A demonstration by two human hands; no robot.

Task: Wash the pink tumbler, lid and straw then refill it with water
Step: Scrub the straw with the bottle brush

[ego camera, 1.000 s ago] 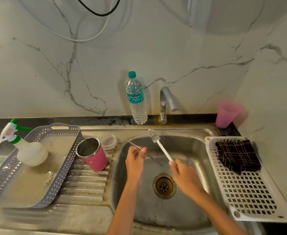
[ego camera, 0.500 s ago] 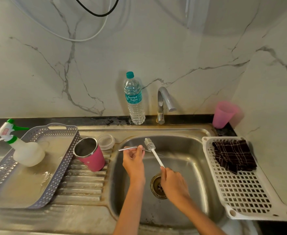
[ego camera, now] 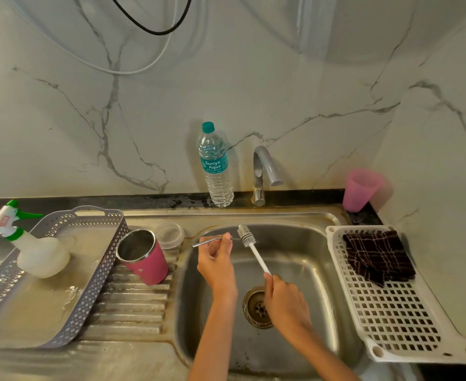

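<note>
The pink tumbler (ego camera: 144,258) stands open on the ribbed drainboard left of the sink basin (ego camera: 303,270). Its clear lid (ego camera: 170,235) lies just behind it. Over the basin's back left part, my left hand (ego camera: 216,264) pinches the metal straw (ego camera: 207,241), which lies nearly level and points left. My right hand (ego camera: 285,301) grips the handle of a white brush (ego camera: 249,243); its bristled head is right beside the straw's right end. A full water bottle (ego camera: 216,166) stands at the wall next to the tap (ego camera: 263,171).
A grey perforated tray (ego camera: 94,276) with a spray bottle (ego camera: 31,248) sits at the left. A white drying rack (ego camera: 391,320) with a dark checked cloth (ego camera: 377,259) lies right of the basin. A pink plastic cup (ego camera: 359,189) stands in the back right corner.
My left hand has turned the straw from a slant to nearly level. My right hand brought the brush leftward, so its head is now at the straw's end.
</note>
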